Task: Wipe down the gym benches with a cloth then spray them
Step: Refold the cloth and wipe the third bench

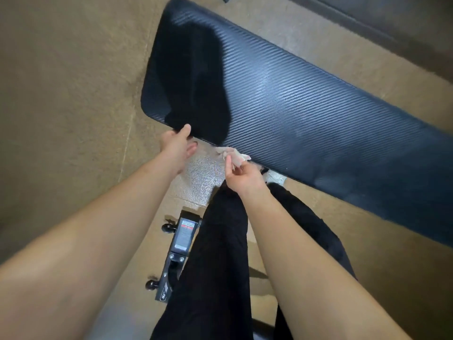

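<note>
A long black gym bench pad (282, 99) with a ribbed, carbon-weave surface runs from the upper middle to the right edge. My shadow darkens its near-left end. My left hand (177, 146) rests at the pad's near edge, thumb on top and fingers just below it. My right hand (241, 176) pinches a small pale, crumpled cloth (232, 154) against the same near edge, a little to the right of my left hand. No spray bottle is in view.
The bench's black metal foot (180, 251) with small wheels and a label lies on the tan floor by my legs in black trousers (220, 266). A white shoe (275, 177) shows under the pad's edge. Dark matting (392, 18) lies at the top right.
</note>
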